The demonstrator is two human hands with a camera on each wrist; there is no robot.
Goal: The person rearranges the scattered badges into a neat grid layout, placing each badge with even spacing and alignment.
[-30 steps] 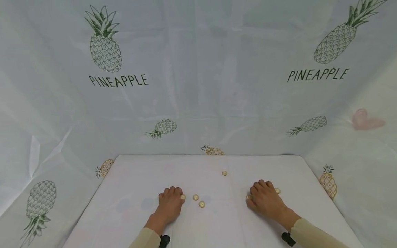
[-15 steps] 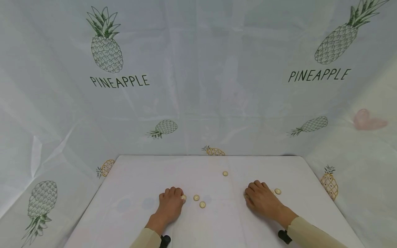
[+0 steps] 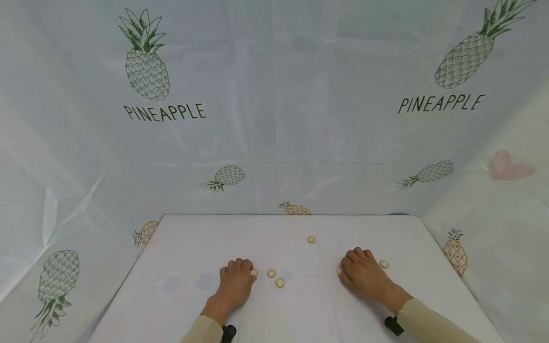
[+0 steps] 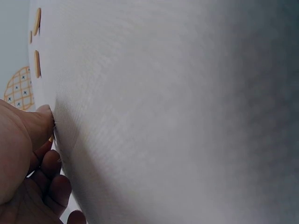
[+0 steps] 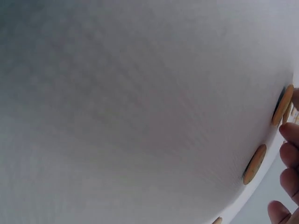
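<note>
In the head view my left hand (image 3: pixel 234 282) rests low over the white table, left of centre. Its thumb and index finger pinch a small round wooden disc (image 3: pixel 254 273), mostly hidden by the thumb in the left wrist view. Farther right, my right hand (image 3: pixel 364 273) has its fingers curled, with the thumb and index finger at the edges of another wooden disc (image 5: pixel 283 105) lying on the table. To the right of that hand sits a further disc (image 3: pixel 383 264). Two more, a disc (image 3: pixel 271 273) and a nearer disc (image 3: pixel 280 283), lie beside the left hand.
One wooden disc (image 3: pixel 311 239) lies alone toward the back of the white table (image 3: pixel 206 233). A pineapple-printed sheet (image 3: pixel 274 119) hangs behind the table and along both sides. Each wrist carries a black strap device, such as the right strap device (image 3: pixel 393 326).
My right hand has shifted slightly left with the disc at its fingertips, then a little back. The left hand and the middle discs have stayed put.
</note>
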